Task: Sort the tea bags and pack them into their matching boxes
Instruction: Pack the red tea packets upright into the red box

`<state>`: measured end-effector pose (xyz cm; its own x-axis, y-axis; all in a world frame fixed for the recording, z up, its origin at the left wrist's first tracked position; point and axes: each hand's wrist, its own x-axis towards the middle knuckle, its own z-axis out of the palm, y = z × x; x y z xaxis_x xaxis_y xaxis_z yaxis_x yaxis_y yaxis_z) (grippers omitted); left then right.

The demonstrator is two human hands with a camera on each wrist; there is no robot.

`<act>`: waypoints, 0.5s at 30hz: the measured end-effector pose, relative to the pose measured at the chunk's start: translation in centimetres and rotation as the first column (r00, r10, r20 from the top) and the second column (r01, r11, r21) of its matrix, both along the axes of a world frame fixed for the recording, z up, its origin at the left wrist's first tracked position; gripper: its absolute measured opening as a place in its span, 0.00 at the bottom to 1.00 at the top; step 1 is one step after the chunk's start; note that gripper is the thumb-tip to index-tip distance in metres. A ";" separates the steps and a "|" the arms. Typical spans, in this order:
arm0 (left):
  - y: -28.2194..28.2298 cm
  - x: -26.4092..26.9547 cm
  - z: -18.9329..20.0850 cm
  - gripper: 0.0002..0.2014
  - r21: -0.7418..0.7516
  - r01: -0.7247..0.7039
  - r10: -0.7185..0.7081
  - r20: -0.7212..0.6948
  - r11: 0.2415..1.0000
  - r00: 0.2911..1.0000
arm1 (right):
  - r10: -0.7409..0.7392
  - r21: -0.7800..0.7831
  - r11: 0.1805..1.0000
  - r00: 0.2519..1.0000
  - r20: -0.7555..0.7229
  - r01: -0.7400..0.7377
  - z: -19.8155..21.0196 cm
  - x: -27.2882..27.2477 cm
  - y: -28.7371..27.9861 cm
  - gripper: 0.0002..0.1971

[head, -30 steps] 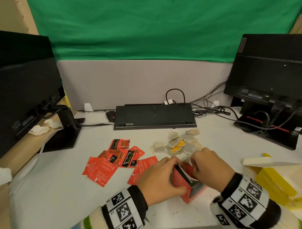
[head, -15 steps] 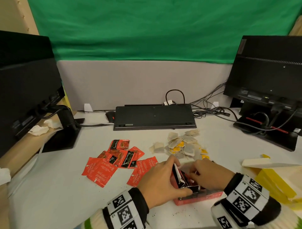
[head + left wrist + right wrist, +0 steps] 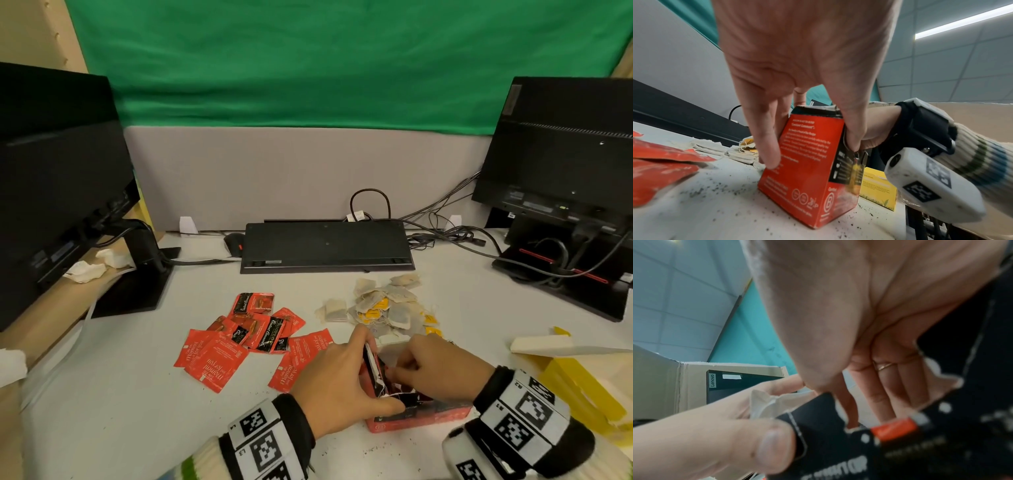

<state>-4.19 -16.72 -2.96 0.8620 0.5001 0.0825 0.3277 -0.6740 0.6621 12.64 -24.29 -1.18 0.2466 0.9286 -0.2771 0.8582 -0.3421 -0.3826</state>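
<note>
A red tea box point(image 3: 418, 416) lies on its side on the white desk point(image 3: 120, 394), its open end with black flaps turned to the left. My left hand point(image 3: 339, 377) grips that end, thumb on one edge and fingers point(image 3: 766, 146) on the red box's point(image 3: 807, 170) printed face. My right hand point(image 3: 438, 370) reaches into the opening, its fingers point(image 3: 885, 382) running straight behind a black flap point(image 3: 828, 426); the tips are hidden. Red sachets point(image 3: 212, 359) and red-and-black sachets point(image 3: 260, 322) lie to the left. Loose paper tea bags with yellow tags point(image 3: 383, 305) lie just beyond the box.
An open yellow box point(image 3: 582, 387) stands at the right, close to my right wrist. A black keyboard point(image 3: 325, 246) and a mouse point(image 3: 233, 241) sit at the back, with cables. Monitors stand at the left point(image 3: 58, 192) and right point(image 3: 565, 154). Tea dust speckles the desk.
The red box has gone from standing tilted between both hands to lying on its side. My right fingers have moved into its open end; my left hand keeps its hold.
</note>
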 end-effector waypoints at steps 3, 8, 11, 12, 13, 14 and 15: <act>0.0 0.0 0.1 0.29 -0.009 -0.002 0.002 0.001 1.000 1.000 | 0.001 0.016 1.000 1.000 0.013 -0.001 0.2 -0.3 -0.1 0.23; -0.1 -0.1 0.3 0.30 -0.020 0.001 -0.001 -0.005 1.000 1.000 | -0.014 0.074 0.997 1.000 -0.022 0.016 0.7 -0.4 -0.1 0.19; -0.2 -0.2 0.6 0.33 -0.016 0.016 -0.016 -0.036 1.000 0.999 | -0.019 0.065 0.998 0.999 -0.032 0.021 0.8 -0.6 -0.2 0.20; -0.2 -0.3 0.9 0.35 -0.001 0.026 -0.026 -0.064 1.000 0.998 | -0.030 0.060 0.998 0.998 -0.057 0.033 0.9 -0.5 -0.2 0.20; -0.1 -0.4 1.2 0.38 0.012 0.042 -0.040 -0.095 0.999 0.995 | -0.046 0.060 0.997 0.995 -0.086 0.051 1.2 -0.4 -0.3 0.22; 0.3 -0.5 1.6 0.41 0.016 0.054 -0.052 -0.116 0.998 0.992 | -0.065 0.063 0.995 0.992 -0.106 0.072 1.6 -0.1 -0.3 0.23; 0.7 -0.6 2.0 0.44 0.007 0.061 -0.060 -0.124 0.998 0.991 | -0.085 0.068 0.993 0.989 -0.119 0.094 2.0 0.2 -0.5 0.25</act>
<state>-4.83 -16.05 -1.00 0.8944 0.4467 -0.0213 0.3650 -0.7017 0.6118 12.88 -24.74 0.82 0.2998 0.9232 -0.2406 0.7742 -0.3828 -0.5041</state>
